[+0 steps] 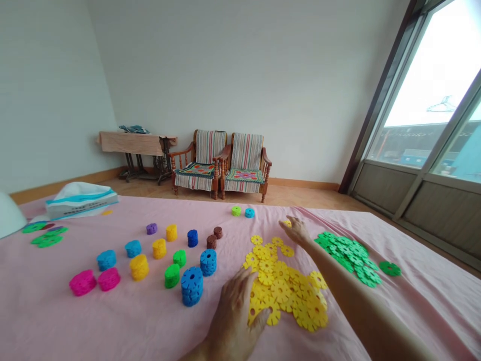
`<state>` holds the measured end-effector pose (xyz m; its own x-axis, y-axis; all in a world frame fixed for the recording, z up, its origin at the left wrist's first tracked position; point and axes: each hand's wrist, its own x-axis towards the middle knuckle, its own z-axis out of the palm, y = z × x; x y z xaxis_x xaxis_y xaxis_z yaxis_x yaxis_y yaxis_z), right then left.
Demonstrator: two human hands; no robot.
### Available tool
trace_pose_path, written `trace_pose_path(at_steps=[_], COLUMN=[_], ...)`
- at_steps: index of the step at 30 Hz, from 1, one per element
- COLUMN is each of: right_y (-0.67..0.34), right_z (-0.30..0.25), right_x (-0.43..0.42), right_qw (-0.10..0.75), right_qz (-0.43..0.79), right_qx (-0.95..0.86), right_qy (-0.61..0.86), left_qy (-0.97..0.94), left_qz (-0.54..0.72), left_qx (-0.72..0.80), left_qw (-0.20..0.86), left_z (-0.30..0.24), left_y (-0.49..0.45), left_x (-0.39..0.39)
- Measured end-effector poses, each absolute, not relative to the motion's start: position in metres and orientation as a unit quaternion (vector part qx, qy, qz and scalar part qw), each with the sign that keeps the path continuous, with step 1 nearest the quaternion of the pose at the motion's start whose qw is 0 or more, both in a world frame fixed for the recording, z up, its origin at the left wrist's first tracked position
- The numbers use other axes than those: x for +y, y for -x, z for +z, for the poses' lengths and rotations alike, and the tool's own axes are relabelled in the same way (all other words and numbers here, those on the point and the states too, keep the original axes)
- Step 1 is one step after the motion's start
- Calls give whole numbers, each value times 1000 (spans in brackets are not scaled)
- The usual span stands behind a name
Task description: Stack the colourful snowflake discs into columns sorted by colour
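My left hand [235,313] lies with spread fingers on the near edge of a loose pile of yellow snowflake-shaped plastic discs [281,288]. My right hand [295,230] reaches over the pile's far edge, its fingertips by a single yellow disc [287,223]. To the right lies a heap of green discs [349,256]. Left of my hands, short stacks stand on a pink bedsheet [112,326], among them a tall blue stack [192,286], a green stack [172,276], a yellow stack [139,266] and a magenta stack [83,282].
Several more small stacks stand farther back on the sheet, and loose green discs [45,235] lie at the left. A white bag [79,200] rests at the far left edge. Beyond the bed are two wooden armchairs [220,165], a cloth-covered treadle table [135,145] and a large window [424,95].
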<state>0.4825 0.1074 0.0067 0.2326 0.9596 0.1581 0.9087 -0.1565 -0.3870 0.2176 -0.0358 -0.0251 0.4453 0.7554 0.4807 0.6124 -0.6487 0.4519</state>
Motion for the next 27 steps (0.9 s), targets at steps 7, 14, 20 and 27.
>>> trace_pose_path(at_steps=[7,14,20,27], right_y=[-467,-443,-421,-415], right_z=[0,-2,14,36], right_x=[126,69,13,6], right_qw=[139,121,139,171], right_qz=[76,93,132,253], right_qx=[-659,-723,-778,-804], right_qy=[735,674,599,511], left_qy=[-850,-822,-787,-782], left_qz=[302,364,404,397], left_qx=[412,416,437,450], left_qw=[127,136,162,166], left_z=[-25,-27,-22,-21], left_y=[-217,-220,-222,-222], left_x=[-36,-37,-35,-36])
